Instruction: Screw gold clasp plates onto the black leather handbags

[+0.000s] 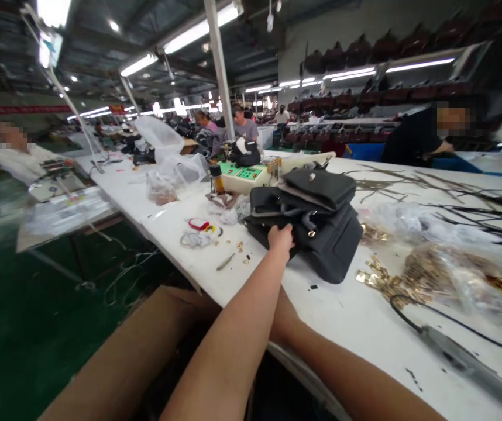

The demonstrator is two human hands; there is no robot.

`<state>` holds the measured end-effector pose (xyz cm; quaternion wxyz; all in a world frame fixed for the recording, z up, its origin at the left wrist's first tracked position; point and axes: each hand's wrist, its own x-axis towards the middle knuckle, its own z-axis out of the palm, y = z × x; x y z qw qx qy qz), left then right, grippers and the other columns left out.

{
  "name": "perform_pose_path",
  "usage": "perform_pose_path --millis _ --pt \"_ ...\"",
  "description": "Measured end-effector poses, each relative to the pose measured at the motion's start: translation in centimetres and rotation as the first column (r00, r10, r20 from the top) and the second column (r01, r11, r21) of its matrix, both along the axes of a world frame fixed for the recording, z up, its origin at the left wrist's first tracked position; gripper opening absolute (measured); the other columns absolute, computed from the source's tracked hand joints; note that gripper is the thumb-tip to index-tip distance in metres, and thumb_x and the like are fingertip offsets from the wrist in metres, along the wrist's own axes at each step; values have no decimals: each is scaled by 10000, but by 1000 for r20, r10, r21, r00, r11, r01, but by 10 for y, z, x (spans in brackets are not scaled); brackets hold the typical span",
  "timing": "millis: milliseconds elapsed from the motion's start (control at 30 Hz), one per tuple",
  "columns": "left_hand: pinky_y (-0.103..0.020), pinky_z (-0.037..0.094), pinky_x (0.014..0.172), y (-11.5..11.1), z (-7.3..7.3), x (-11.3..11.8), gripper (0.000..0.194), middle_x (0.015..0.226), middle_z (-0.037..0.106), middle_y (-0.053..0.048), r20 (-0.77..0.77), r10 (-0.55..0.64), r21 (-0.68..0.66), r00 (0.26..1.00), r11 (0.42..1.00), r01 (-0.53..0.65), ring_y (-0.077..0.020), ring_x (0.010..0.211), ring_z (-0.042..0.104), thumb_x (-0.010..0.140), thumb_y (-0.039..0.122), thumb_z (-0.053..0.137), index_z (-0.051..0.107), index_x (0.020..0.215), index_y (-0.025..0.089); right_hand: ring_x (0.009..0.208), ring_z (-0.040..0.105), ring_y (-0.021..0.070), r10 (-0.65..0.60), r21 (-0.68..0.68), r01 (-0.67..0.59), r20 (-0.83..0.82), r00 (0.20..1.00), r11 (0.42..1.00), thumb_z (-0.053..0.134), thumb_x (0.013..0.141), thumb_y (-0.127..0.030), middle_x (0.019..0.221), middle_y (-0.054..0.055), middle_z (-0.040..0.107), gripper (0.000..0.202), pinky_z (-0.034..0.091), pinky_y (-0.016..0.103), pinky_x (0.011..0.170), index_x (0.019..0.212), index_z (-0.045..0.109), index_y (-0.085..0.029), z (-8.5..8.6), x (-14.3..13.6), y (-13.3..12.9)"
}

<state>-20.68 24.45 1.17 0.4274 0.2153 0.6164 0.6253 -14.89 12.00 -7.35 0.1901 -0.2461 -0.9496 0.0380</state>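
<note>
Cardboard box (pixel 119 351): is sitting below the near edge of the table (pixel 334 310).
Grey tool (pixel 466 359): is lying at the near right corner.
Right hand (pixel 284 313): is mostly hiding behind the left forearm (pixel 251 316), so I cannot tell how open it is or whether it is gripping anything.
Left hand (pixel 281 238): is reaching forward, its fingers curling closed on the near left part of the black bags (pixel 332 248).
Stack: those bags are lying overlapped, around the middle of the table.
Gold pieces (pixel 378 275): are lying loose to the right, beside a clear plastic bag (pixel 444 263).
Red item (pixel 198 224): is lying left of the stack.
Machine (pixel 244 173): is standing behind the stack, its green panel showing.
Dark strips (pixel 409 181): are spreading across the far right.
Co-worker in black (pixel 409 134): is leaning forward beyond the strips.
</note>
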Motion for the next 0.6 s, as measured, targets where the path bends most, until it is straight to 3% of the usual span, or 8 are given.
perform_pose_path --millis 100,167,200,267,300,400,500,600 --pt "-345 580 771 -20 -19 -15 413 1163 702 -120 -41 47 -15 998 999 -48 -207 870 718 845 333 799 635 1199 195 1176 568 345 87 -123 -81 45 995 989 515 972 -434 1297 124 678 395 415 494 987 1275 646 -217 -7 5 0" --pt "-293 557 810 -48 -38 -44 488 1285 660 -88 -89 102 -6 991 995 -103 -168 913 715 859 385 787 610 1292 249 1211 536 363 88 -185 -76 57 994 980 520 967 -455 1319 187 643 449 387 509 1007 1279 643 -155 -14 6 1" --pt "-277 549 807 -71 -51 -63 519 1322 637 -93 -199 99 26 975 995 -95 -153 910 715 890 401 748 575 1356 252 1228 523 355 87 -192 -76 49 995 978 514 974 -472 1336 179 630 459 376 504 1016 1290 638 -162 -18 6 1" --pt "-246 548 778 -136 -82 -103 574 1318 638 -77 -340 98 -46 936 992 -120 -119 849 710 908 399 728 525 1430 275 1249 501 358 102 -180 -96 28 994 979 525 970 -507 1371 171 605 485 360 509 1021 1302 635 -172 -25 5 3" --pt "-228 548 762 -177 -99 -121 544 1266 664 -49 -345 101 -188 933 967 -174 -98 809 701 917 395 719 537 1420 292 1254 497 362 107 -170 -102 24 994 980 531 966 -520 1372 172 603 495 351 514 1024 1299 638 -170 -28 4 3" --pt "-255 562 734 -317 -151 -150 332 1107 699 -68 -314 200 -470 928 817 -335 -115 779 681 986 333 624 629 1284 186 1261 496 368 107 -132 -101 43 993 986 530 965 -544 1380 162 599 514 350 509 1012 1299 638 -168 -32 4 3" --pt "-366 599 795 -442 -204 -136 311 1138 668 -82 -272 283 -694 920 604 -391 -187 924 675 987 359 630 626 1212 145 1256 500 369 95 -93 -87 82 992 992 519 971 -550 1388 156 595 523 364 489 976 1317 626 -173 -31 3 0" --pt "-401 598 841 -522 -254 -95 329 1188 653 -90 -179 314 -840 932 444 -311 -210 991 669 983 365 635 618 1232 150 1267 491 363 82 -62 -74 141 987 995 496 995 -533 1396 172 588 518 370 477 953 1340 613 -164 -28 -1 -4"
